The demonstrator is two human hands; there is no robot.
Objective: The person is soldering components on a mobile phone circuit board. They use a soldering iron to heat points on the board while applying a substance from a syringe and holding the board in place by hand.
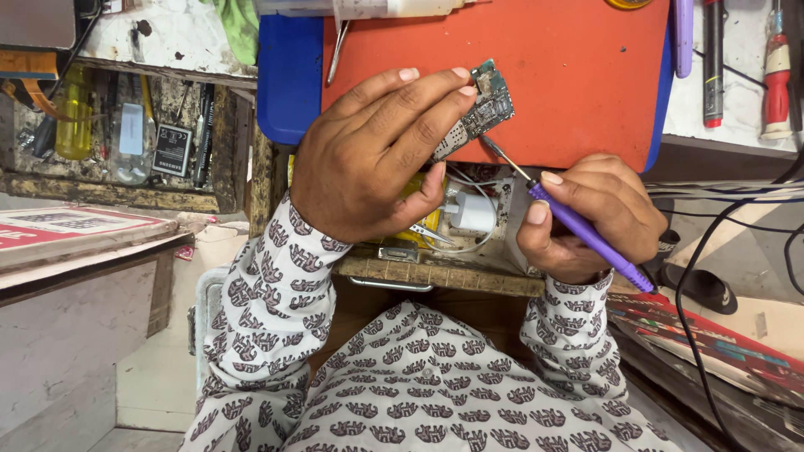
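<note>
Looking down from the head camera, the view showed the left hand [368, 159] holding a small circuit board [477, 113] above the near edge of an orange mat [578, 75]. The fingers [435, 92] of this hand were clamped on the board: the index and middle fingertips pressed on its upper left side, and the thumb came from below against its lower edge. The board was tilted, with its far end rising to the right, and most of its green and metal face stayed free beyond the fingertips.

The right hand [590, 218] was closed around a purple screwdriver [578, 226], held like a pen. Its thumb and index finger gripped the front part of the handle, and the rest of the handle went out behind the hand, down and to the right. The thin metal tip pointed up and to the left and touched the lower right edge of the board, just beside the left thumb.

The orange mat lay on a blue tray [289, 75] on the bench [737, 84]. Near the top of the mat lay metal tweezers [339, 46]. At the right, on the bench, were a red screwdriver [776, 71] and other thin tools. Under the hands, an open drawer [435, 268] held a white charger [473, 213] with a cable.
</note>
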